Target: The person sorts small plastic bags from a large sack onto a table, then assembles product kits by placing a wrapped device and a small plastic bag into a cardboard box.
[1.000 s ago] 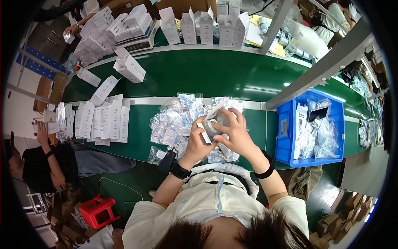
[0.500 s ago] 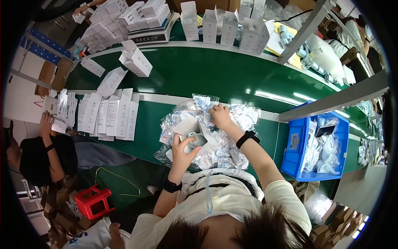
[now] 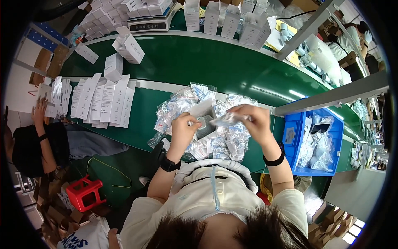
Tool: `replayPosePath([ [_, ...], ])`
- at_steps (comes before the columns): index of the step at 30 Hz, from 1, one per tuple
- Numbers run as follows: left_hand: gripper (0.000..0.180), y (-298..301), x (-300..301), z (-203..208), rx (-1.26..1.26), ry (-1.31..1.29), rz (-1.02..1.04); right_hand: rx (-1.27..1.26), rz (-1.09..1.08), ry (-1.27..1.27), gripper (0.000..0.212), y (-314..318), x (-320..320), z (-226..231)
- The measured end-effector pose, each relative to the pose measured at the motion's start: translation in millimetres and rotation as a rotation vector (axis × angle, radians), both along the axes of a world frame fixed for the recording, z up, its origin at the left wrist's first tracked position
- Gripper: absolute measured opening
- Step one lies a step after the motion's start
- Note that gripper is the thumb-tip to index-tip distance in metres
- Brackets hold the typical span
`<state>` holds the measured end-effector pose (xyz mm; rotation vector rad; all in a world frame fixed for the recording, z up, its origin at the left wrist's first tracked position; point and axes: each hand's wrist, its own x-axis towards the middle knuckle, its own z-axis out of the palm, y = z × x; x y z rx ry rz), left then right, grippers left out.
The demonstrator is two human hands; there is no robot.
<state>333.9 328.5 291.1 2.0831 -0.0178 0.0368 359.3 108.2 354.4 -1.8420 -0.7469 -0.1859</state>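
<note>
An open white carton stands among a heap of small clear plastic packets in front of me. Down inside it sits a grey item, partly hidden by the carton's walls. My left hand is at the carton's left side, thumb and fingers pinched at its edge. To the right of the opening, my right hand grips a clear plastic packet, held above the heap with one end reaching over the carton. Motion blurs the packet, so its contents cannot be made out.
Several white cartons lean together at the left, near a co-worker's hand. A blue bin of bagged parts stands right. Upright open cartons and a scale line the far shelf; a grey metal post crosses the right.
My right hand has lifted a packet from the heap and brought it beside the carton. My left hand has let go of the grey item, which now sits lower inside, and pinches the carton's edge.
</note>
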Motion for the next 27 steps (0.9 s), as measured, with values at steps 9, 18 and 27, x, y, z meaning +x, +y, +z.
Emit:
replayPosePath([
  [9,0.011,2.1,11.3,-11.5,0.017,-0.003,-0.049,-0.595,0.41,-0.231,0.018,41.1,7.6,-32.7],
  [18,0.009,10.8,-0.5,-17.9,-0.098,-0.019,0.131,-0.398,0.048,-0.224,0.07,26.7,-7.1,-65.9],
  [27,0.039,145.8,120.7,20.5,0.02,-0.426,0.413,0.315,-0.15,0.522,0.104,51.5,71.1,-127.5],
])
